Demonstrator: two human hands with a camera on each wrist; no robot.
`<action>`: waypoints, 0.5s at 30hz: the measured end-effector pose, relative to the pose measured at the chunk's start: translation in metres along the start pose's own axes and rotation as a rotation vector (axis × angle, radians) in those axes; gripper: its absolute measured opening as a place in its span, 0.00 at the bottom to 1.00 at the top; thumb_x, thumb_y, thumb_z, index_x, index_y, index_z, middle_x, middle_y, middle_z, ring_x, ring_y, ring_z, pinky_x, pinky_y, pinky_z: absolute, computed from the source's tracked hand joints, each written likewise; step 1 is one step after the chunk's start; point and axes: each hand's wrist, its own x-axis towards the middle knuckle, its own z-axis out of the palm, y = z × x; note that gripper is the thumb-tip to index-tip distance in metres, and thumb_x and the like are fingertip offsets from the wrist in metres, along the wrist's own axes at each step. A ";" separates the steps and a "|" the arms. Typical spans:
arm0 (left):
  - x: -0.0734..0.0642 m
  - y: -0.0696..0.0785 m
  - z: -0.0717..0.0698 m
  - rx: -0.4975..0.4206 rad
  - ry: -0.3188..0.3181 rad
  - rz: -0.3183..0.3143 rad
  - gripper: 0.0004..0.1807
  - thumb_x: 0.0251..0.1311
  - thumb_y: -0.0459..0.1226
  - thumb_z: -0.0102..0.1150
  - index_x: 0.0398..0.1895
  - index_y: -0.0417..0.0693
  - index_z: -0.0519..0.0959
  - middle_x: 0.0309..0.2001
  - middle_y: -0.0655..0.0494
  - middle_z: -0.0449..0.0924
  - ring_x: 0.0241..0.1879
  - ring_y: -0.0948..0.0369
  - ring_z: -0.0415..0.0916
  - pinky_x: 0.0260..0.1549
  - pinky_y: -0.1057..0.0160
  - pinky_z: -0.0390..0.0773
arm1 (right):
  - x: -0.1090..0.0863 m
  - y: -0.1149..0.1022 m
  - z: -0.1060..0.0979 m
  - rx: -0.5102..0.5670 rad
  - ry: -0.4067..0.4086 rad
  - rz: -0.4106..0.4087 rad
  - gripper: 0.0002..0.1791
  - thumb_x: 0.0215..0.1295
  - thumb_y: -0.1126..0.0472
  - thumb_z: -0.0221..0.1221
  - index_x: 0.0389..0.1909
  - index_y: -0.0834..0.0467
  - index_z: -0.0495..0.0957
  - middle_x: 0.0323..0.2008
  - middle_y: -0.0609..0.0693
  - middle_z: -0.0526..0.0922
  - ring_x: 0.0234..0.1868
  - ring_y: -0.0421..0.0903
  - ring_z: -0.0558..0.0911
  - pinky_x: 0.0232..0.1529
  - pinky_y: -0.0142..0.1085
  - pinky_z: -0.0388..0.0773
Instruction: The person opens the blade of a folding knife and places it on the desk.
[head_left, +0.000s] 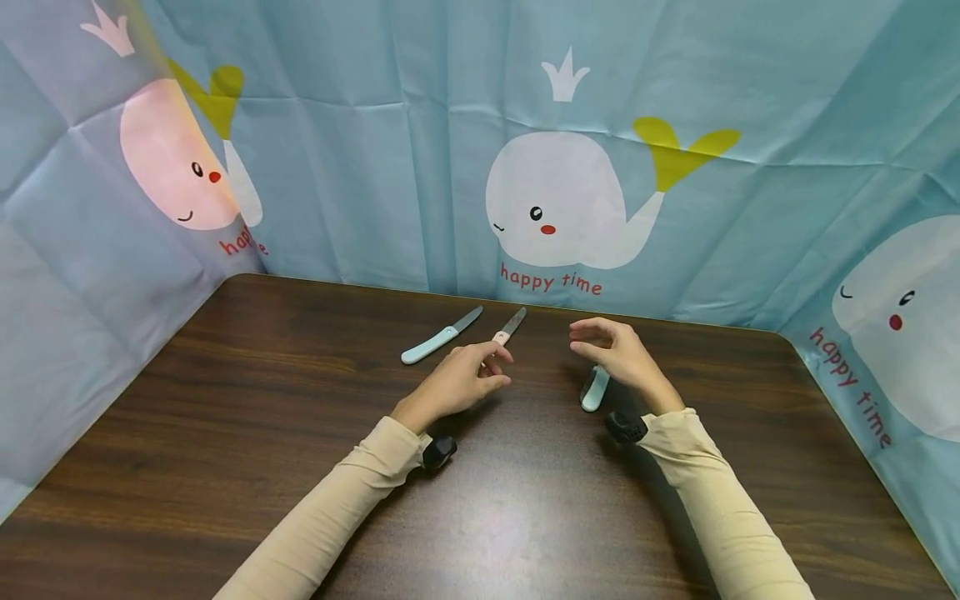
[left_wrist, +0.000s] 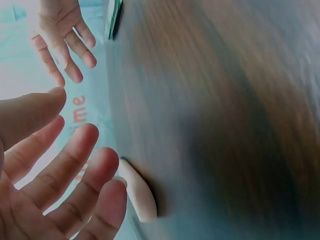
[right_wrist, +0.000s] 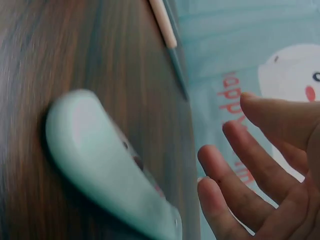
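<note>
My left hand hovers over the table with loosely bent fingers and nothing in them. Partly hidden behind it is a folding knife with a pale pink handle, its blade extended toward the back edge. Left of that hand, a folding knife with a light blue handle also lies with its blade out. My right hand is held above a mint-green folding knife, fingers spread and holding nothing. That knife's handle points toward me, and its far end is hidden under the hand.
The dark wood table ends at a back edge close behind the knives. A light blue curtain printed with whales hangs behind it and along both sides. Each wrist carries a black device.
</note>
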 end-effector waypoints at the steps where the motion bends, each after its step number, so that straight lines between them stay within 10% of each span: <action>1: 0.001 0.001 0.001 -0.007 -0.009 0.008 0.15 0.62 0.36 0.66 0.51 0.43 0.79 0.37 0.53 0.85 0.34 0.62 0.79 0.36 0.65 0.76 | -0.001 0.001 -0.003 -0.007 -0.003 -0.003 0.20 0.69 0.61 0.61 0.59 0.65 0.76 0.55 0.63 0.82 0.51 0.58 0.84 0.44 0.31 0.77; 15: 0.006 0.015 0.026 -0.055 -0.071 0.066 0.15 0.62 0.35 0.66 0.52 0.42 0.79 0.41 0.51 0.84 0.36 0.61 0.79 0.38 0.67 0.77 | -0.016 0.026 -0.017 -0.158 0.008 -0.019 0.19 0.67 0.61 0.63 0.56 0.64 0.79 0.53 0.62 0.84 0.48 0.57 0.85 0.44 0.38 0.78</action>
